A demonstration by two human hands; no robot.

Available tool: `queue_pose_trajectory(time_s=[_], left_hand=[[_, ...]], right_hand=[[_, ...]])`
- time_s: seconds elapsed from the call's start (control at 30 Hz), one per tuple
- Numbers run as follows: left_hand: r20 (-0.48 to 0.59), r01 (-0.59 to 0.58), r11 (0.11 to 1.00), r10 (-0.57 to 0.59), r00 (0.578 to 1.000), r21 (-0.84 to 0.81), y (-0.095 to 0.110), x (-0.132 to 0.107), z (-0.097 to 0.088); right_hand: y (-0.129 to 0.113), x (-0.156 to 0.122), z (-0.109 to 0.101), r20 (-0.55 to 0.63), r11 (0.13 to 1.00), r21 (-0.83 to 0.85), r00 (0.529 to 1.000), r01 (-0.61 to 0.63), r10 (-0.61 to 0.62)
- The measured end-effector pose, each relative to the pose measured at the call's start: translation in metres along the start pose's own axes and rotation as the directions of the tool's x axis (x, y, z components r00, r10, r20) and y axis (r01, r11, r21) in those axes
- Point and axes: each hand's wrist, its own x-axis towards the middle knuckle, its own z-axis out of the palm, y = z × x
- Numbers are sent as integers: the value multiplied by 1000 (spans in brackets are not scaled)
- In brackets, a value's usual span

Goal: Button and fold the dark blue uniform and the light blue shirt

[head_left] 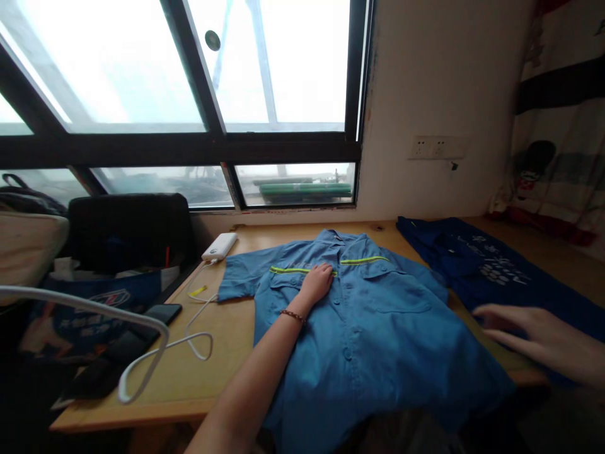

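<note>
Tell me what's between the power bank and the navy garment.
In the head view, the light blue shirt, under your left hand, lies between the power bank and the navy garment.

Single head cam, riding on the wearer, facing 12 and pitching down over the table (231,359). Sitting close: blue shirt (363,334) filling the frame towards 6, left hand (317,282) reaching in from 7, right hand (534,334) from 4. Background: window (142,69) showing at 10, wall socket (438,147) at 2.
</note>
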Motion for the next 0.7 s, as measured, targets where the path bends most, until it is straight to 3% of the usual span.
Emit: queue_pose_trajectory(time_s=[0.03, 0.07, 0.17, 0.27, 0.37, 0.5, 0.7], left_hand=[[3, -18, 999, 19, 1000, -30, 1, -1, -2], [3, -23, 998, 24, 1000, -57, 1, -1, -3], [-7, -17, 992, 16, 1000, -125, -1, -2, -3], [-11, -16, 984, 14, 1000, -175, -4, -2, -1], [-15, -16, 982, 13, 1000, -190, -7, -2, 1], [-11, -20, 984, 18, 1000, -180, -9, 2, 3], [-34, -30, 987, 25, 999, -161, -7, 11, 4]], right_hand=[[-21, 28, 12, 94, 999, 23, 995, 42, -44], [-42, 58, 27, 96, 995, 50, 991, 86, -91], [-91, 142, 94, -77, 985, 58, 984, 164, -159], [-104, 200, 165, -122, 993, 5, 986, 119, -117], [-92, 224, 213, -151, 998, -21, 987, 51, -54], [-70, 231, 237, -168, 999, -51, 986, -14, 6], [-68, 235, 243, -176, 983, -115, 977, -143, 122]])
